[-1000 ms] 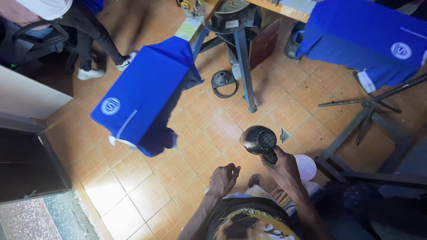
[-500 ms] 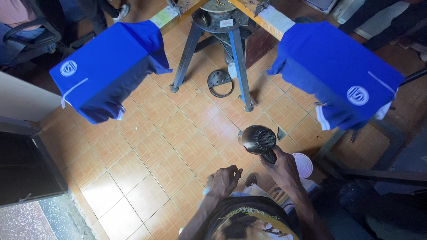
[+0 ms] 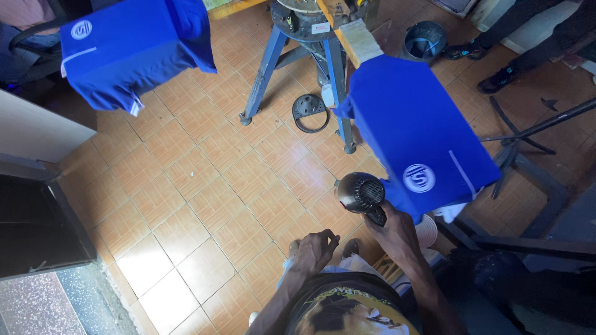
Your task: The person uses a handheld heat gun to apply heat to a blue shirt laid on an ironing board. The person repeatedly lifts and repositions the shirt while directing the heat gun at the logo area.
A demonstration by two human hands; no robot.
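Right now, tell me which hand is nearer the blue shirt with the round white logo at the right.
Right. The right hand grips the black hair dryer just beside that blue shirt; the left hand hangs empty, further left, over the tiled floor.

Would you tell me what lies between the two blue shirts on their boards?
In the head view, the blue metal stand lies between the left blue shirt and the right blue shirt, with tiled floor below.

hair dryer (image 3: 360, 192): matt black plastic | shirt (image 3: 422, 133): smooth blue cloth | floor (image 3: 205, 186): glossy tile
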